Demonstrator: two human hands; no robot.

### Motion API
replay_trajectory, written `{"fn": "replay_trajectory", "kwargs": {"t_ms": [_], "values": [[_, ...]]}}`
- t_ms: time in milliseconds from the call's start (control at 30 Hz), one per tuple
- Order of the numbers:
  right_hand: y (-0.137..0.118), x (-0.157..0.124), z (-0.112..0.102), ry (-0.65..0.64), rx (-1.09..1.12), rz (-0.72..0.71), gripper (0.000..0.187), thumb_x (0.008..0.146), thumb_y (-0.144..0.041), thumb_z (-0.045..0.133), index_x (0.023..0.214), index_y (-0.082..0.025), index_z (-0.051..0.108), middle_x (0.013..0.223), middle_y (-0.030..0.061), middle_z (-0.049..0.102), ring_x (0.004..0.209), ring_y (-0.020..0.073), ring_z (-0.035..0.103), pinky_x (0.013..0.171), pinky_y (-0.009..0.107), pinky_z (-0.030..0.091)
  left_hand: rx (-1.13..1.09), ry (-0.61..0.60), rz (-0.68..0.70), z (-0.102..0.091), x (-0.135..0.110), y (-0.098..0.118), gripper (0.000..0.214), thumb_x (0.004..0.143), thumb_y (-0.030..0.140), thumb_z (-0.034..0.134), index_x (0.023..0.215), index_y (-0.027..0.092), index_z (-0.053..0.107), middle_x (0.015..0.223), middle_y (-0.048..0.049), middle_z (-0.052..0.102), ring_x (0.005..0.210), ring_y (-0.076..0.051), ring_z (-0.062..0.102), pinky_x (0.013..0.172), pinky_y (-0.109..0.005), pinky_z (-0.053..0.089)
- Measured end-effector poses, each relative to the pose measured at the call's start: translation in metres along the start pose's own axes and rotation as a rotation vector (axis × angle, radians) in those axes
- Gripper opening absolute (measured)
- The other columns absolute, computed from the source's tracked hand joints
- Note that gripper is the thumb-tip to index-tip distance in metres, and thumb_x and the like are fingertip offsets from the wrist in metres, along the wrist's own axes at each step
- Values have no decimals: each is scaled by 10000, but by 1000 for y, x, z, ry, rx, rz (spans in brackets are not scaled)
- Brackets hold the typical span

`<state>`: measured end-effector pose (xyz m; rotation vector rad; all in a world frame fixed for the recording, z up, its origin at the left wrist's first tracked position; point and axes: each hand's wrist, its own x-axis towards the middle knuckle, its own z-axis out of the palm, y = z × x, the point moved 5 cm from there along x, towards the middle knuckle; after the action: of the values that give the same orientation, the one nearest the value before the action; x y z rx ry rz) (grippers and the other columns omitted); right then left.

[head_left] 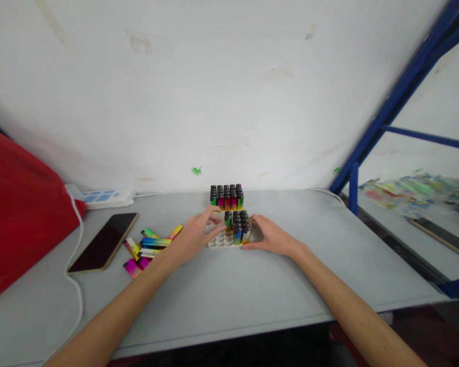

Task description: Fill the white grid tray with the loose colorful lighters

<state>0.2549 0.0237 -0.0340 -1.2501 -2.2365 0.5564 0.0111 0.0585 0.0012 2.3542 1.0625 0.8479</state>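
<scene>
A white tray (226, 238) with rows of round holes stands on the grey table in the middle of the view. Upright lighters with black tops (241, 228) fill its right side, and one green lighter (228, 220) is in a back row left of them. My left hand (194, 235) reaches over the tray's left part, thumb and index finger apart, with no lighter visible between them. My right hand (272, 235) grips the tray's right end, thumb at the front corner and fingers farther back.
Behind the tray stands a block of upright lighters (227, 198). Loose coloured lighters (153, 243) lie in a pile at left, beside a phone (105, 242). Farther left are a white cable (76, 285), a power strip (109, 198) and a red bag (23, 204). A blue metal frame (354, 188) borders the right.
</scene>
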Motion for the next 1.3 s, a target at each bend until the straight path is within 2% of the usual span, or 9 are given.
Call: {"fn": "replay_trajectory", "kwargs": {"t_ms": [133, 233, 367, 467, 600, 733, 967, 1100, 1300], "values": [[-1, -1, 0, 4, 10, -26, 551, 834, -581, 883, 1105, -222, 565, 1143, 100, 682, 1042, 289, 628, 944, 418, 511, 174, -69, 52, -31, -9, -6, 327, 948, 561, 681, 990, 239, 727, 1031, -67, 783, 1026, -274, 727, 1007, -431, 561], [-2, -1, -1, 3, 12, -18, 541, 838, -576, 881, 1096, -221, 564, 1148, 103, 685, 1044, 291, 632, 947, 419, 513, 272, -153, 44, -45, -23, -13, 342, 891, 573, 731, 856, 233, 753, 1232, -120, 732, 1233, -333, 651, 1125, -487, 502], [-2, -2, -1, 2, 10, -9, 537, 833, -570, 886, 1091, -221, 569, 1160, 107, 688, 1048, 294, 636, 945, 417, 515, 291, -310, -28, -38, -39, -21, 248, 832, 462, 799, 864, 221, 750, 1434, -175, 625, 1426, -388, 534, 1176, -521, 479], [-1, -2, -1, 6, 7, 0, 531, 831, -566, 887, 1090, -221, 576, 1156, 104, 691, 1035, 290, 636, 940, 417, 515, 217, -322, -13, -33, -41, -20, 236, 885, 457, 760, 882, 224, 730, 1460, -174, 613, 1493, -377, 477, 1185, -503, 480], [-2, -2, -2, 1, 7, 20, 537, 819, -554, 900, 1083, -215, 578, 1146, 103, 690, 1021, 286, 639, 928, 412, 515, 13, -216, -26, -43, -31, -9, 320, 917, 557, 725, 936, 238, 742, 1373, -123, 676, 1296, -324, 633, 1144, -471, 509], [-2, -2, -2, 1, 5, 30, 544, 810, -550, 908, 1089, -215, 583, 1143, 101, 690, 1018, 287, 643, 925, 407, 517, -394, -50, -173, -55, -23, 8, 324, 892, 542, 776, 967, 227, 771, 1083, -78, 746, 1000, -252, 700, 892, -341, 595], [1, -3, -1, 2, 4, 45, 563, 815, -566, 897, 1137, -213, 600, 1146, 102, 690, 1000, 283, 645, 911, 407, 525, -1288, 65, -501, -30, -20, 16, 241, 840, 341, 832, 794, 160, 680, 655, 32, 556, 511, -90, 443, 517, -228, 467], [1, -3, -1, -3, 4, 56, 574, 814, -582, 891, 1142, -209, 602, 1149, 103, 689, 998, 279, 643, 907, 403, 527, -1452, 116, -541, -25, -20, 9, 136, 780, 207, 800, 831, 166, 681, 749, -39, 701, 595, -138, 600, 627, -284, 572], [-1, -3, -1, -10, -3, 52, 561, 819, -583, 888, 1117, -206, 598, 1133, 103, 688, 990, 275, 636, 909, 406, 530, -1303, 92, -443, -19, -24, 7, 347, 736, 143, 898, 981, 199, 659, 960, -39, 796, 815, -184, 755, 891, -369, 599]]}}
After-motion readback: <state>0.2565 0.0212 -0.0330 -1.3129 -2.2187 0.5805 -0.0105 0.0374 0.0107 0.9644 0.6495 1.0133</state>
